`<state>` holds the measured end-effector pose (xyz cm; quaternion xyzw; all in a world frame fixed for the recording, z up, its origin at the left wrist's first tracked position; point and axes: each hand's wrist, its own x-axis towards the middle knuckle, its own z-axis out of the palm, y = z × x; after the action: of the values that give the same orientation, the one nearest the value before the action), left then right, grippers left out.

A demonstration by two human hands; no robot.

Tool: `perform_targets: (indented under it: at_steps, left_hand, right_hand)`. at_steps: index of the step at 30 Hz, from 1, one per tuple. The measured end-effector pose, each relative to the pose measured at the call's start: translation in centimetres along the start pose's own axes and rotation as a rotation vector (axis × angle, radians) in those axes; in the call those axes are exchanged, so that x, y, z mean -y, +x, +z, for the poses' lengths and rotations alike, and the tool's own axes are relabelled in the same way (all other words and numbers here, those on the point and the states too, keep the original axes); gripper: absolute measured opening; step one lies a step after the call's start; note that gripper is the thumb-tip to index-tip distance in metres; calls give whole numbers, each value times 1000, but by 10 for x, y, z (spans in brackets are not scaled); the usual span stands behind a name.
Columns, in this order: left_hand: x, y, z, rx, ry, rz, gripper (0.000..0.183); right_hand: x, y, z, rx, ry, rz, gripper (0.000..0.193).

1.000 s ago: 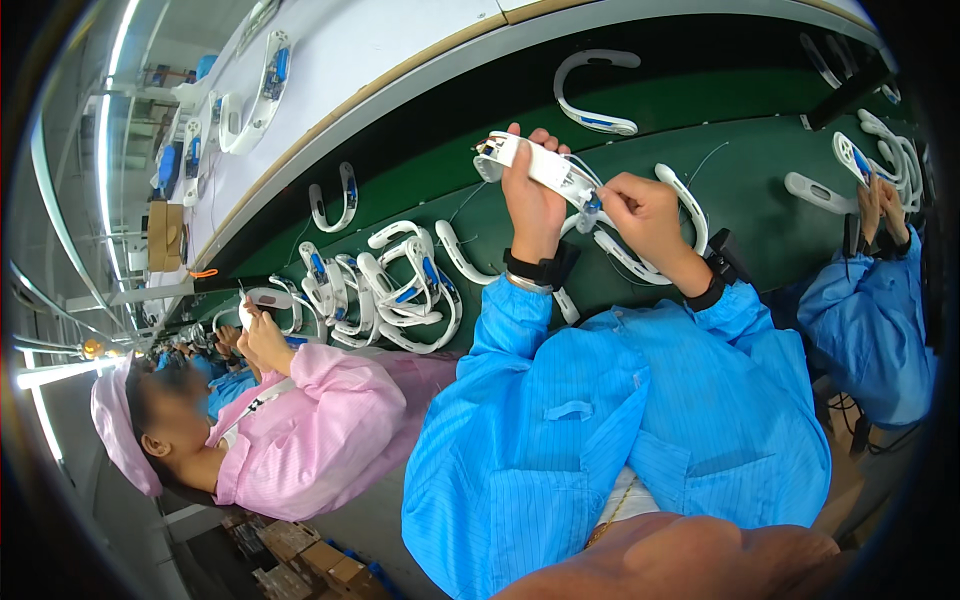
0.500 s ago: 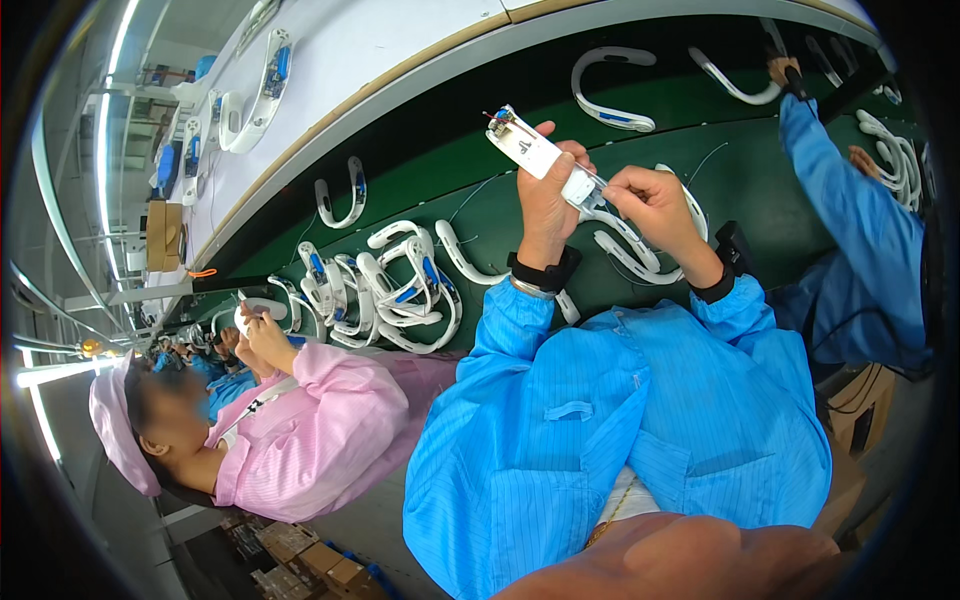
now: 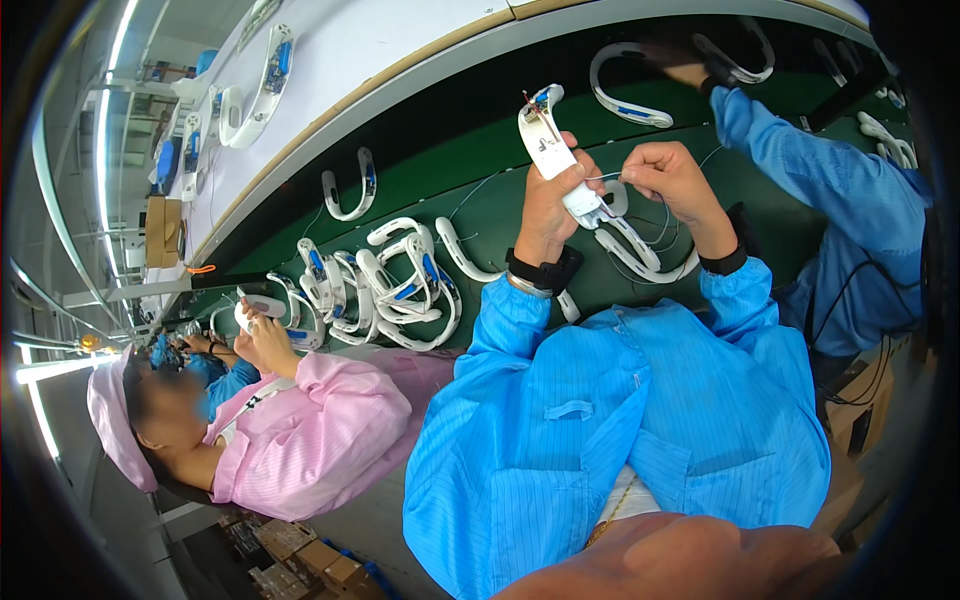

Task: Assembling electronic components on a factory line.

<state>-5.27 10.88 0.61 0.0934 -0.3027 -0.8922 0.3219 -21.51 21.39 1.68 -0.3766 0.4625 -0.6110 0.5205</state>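
My left hand (image 3: 550,212) is closed around a white curved plastic housing (image 3: 545,148), held above the green belt. The upper end of the housing lies open, with red wires and a blue part (image 3: 545,98) showing. To the right, my right hand (image 3: 672,182) is closed, thumb and finger pinching a thin pale wire (image 3: 607,177). The wire runs from the housing near my left thumb to my right fingertips. Below my left hand, a white lower piece (image 3: 582,205) of the housing shows; how it joins on is hard to see. Another white curved housing (image 3: 640,255) lies just beneath my hands.
A pile of white curved housings (image 3: 400,290) with blue parts lies on the green belt (image 3: 450,165) to the left. A person in pink (image 3: 310,430) works at far left. At right, a co-worker's blue sleeve (image 3: 790,140) reaches over the belt. A white shelf (image 3: 370,40) runs along the far side.
My right hand has moved up and away from the housing's lower piece, and the wire now stretches between my hands. The held housing has turned slightly. The co-worker's arm at right has swung left.
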Motion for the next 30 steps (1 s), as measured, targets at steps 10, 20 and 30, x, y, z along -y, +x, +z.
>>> perform_targets:
  at_steps: [10, 20, 30]
  left_hand:
    - [-2, 13, 3, -270, -247, 136, 35]
    - [-8, 20, -2, -351, -402, 243, 37]
    - [-8, 20, 4, -335, -408, 219, 34]
  right_hand:
    - [-4, -25, 34, -312, -366, -174, 9]
    - [-29, -37, 54, -344, -588, -394, 2]
    - [-39, -32, 49, -337, -555, -400, 3]
